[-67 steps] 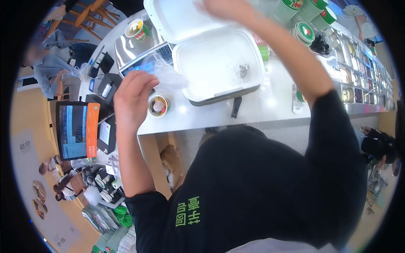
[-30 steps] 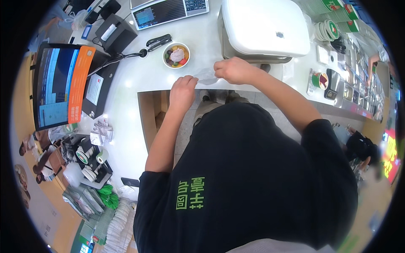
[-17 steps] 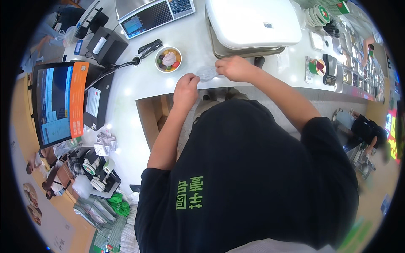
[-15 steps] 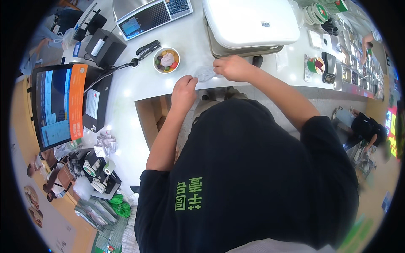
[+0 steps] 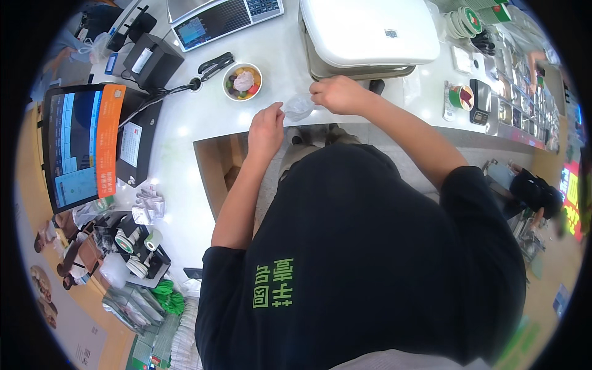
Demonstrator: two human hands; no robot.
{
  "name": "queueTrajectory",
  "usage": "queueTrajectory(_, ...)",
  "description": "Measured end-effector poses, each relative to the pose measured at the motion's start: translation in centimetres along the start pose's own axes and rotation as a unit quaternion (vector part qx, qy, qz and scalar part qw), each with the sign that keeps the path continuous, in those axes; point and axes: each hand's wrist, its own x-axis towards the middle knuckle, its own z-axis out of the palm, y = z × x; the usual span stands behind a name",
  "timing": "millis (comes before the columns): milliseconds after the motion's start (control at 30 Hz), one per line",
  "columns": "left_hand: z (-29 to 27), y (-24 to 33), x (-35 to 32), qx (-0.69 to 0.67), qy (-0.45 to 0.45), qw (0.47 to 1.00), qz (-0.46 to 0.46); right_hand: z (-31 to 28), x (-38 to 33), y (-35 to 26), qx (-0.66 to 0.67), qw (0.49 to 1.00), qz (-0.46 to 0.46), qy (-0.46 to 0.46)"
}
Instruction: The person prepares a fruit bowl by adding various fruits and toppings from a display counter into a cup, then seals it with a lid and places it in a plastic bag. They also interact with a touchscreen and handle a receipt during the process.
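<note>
Between my two hands a thin, clear, crinkled plastic piece [image 5: 300, 106] is held up at the near edge of the counter. I cannot make out whether it is a bag, a glove or a film. My left hand [image 5: 267, 128] pinches its left edge with the fingertips. Its right edge is pinched by my right hand [image 5: 339, 95], just in front of the white-lidded box [image 5: 370, 31]. A white bowl [image 5: 242, 82] of colourful pieces topped with a pale pink scoop stands on the counter beyond my left hand, apart from it.
A digital scale [image 5: 225, 24] stands at the back left, a stapler-like black tool [image 5: 216, 64] near the bowl. At the left are a monitor [image 5: 77, 145] and a black box [image 5: 131, 145]. Toward the right are a small cup [image 5: 461, 97], a small black scale [image 5: 481, 102] and several food trays.
The plastic piece between my hands has spread out a little wider, and both hands have shifted slightly. The bowl has stayed where it was on the counter.
</note>
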Motion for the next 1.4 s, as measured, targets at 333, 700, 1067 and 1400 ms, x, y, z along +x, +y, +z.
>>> queueTrajectory(333,0.1,0.2,-0.3,-0.029,0.004,0.999,-0.017,-0.3,3.5,-5.0,0.071,0.992,-0.021,0.102)
queueTrajectory(700,-0.7,0.0,-0.5,0.001,-0.025,0.999,-0.023,2.3,5.0,-4.7,0.035,0.992,-0.059,0.101)
queueTrajectory(1067,-0.8,-0.5,-0.6,-0.006,-0.024,1.0,0.014,1.5,3.4,-2.6,0.022,0.997,-0.051,0.052)
queueTrajectory(1400,-0.9,0.0,-1.1,-0.002,-0.01,1.0,-0.013,0.0,-0.6,0.1,0.072,0.997,-0.003,0.026)
